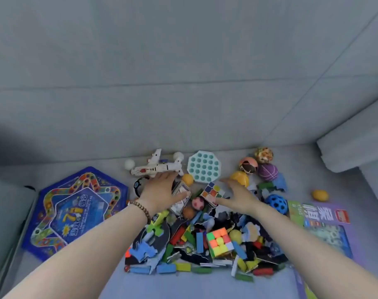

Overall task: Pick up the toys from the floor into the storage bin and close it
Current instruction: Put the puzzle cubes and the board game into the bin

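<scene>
Grey padded surface [183, 104] w/ a big heap of toys [194, 255] on it, lying between the two forearms, mostly blocks + puzzle bits. Left hand [162, 189] is flat, palm down, fingers straight and close together, tips at the white toy plane [155, 166], palm over a small card box [181, 190]; not gripping anything afaict. Bead bracelet [140, 207] on that wrist. Right hand [237, 194] is spread out, fingers straight, thumb pointing at the tilted puzzle cube [210, 190] just beside it, can't tell if it's actually touching. 2nd cube [219, 241] sits lower in the heap, btw the forearms. Teal bubble-pop pad [204, 166] is just past the tilted cube, next to the plane. Few balls around the right hand: yellow ball [240, 178] and purple ball [267, 171] past it, blue holey ball [276, 202] on its right. Lone yellow-orange ball [320, 195] sits well apart to the right. Blue game board [75, 210] lies flat left of the heap, purple box [326, 221] flat on the right.
</scene>
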Demonstrator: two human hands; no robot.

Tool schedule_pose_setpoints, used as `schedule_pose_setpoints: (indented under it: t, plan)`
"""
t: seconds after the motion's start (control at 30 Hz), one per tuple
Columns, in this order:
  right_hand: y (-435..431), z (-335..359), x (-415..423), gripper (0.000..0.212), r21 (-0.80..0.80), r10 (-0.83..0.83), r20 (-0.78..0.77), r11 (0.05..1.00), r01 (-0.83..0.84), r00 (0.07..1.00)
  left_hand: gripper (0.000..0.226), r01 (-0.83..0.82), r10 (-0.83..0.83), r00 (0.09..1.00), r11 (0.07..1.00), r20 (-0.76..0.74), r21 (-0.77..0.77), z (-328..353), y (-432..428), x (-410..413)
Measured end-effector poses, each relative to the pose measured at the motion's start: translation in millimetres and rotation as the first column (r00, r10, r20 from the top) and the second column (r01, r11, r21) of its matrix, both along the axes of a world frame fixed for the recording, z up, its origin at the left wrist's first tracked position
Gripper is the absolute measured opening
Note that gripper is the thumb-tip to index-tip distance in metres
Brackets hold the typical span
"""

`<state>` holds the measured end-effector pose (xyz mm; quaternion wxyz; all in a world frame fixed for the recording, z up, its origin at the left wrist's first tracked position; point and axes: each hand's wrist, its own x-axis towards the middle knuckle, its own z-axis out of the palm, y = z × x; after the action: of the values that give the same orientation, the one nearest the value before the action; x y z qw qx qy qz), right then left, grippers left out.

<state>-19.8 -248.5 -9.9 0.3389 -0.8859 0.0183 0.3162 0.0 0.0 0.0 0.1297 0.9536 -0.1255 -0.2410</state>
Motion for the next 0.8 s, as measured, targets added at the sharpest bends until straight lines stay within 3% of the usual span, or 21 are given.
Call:
schedule_pose_setpoints:
  t: [0.13,0.37,0.53,0.63,0.8]
  plan:
    - [9.2,-20.4,5.6,0.065,0.073,-0.069,-0.007,0.995,0.069,0.998,0.087,-0.013,0.012,1.0,1.0,0.027,0.015,-23.3,3.5,0.4]
    - [15.6,-46.9,2.6,0.039,-0.079,-0.071,0.078,0.994,0.077,0.994,0.098,-0.022,0.026,0.999,0.995,0.039,-0.094,-31.9,-2.8,-8.1]
    - [1.5,-15.5,-1.8,0.026,0.12,-0.22,0.03,0.969,0.215,0.975,0.06,-0.1,0.098,0.995,0.952,-0.019,-0.29,-16.9,-19.8,-25.5]
    - [-21.5,25.7,-10.9,0.03,0.187,-0.193,0.013,0.964,0.187,0.981,0.058,-0.151,0.136,0.989,0.909,-0.065,-0.388,-5.5,-36.1,-46.1]
    - [-58.9,62.3,-38.5,0.031,0.231,-0.245,-0.027,0.942,0.244,0.969,0.068,-0.033,-0.05,0.969,0.945,-0.243,-0.325,-1.2,-61.8,-83.6]
